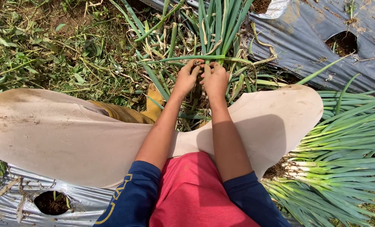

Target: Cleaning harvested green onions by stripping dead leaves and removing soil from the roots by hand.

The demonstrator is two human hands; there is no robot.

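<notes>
Green onion clump [215,25] gripped at the base, still rooted in the ground.

The clump is seen at top centre, made up of long tubular green leaves fanned upward toward the frame's top edge, with dry yellowed and straw-coloured outer leaves mixed in low down. One green leaf is bent over and laid crosswise just above the grip point. The base is enclosed between the left hand [187,77] and the right hand [215,80], both closed around it, side by side and touching; the stalk bottoms and roots are hidden by the fingers. Soil is seen clinging about the base.
</notes>
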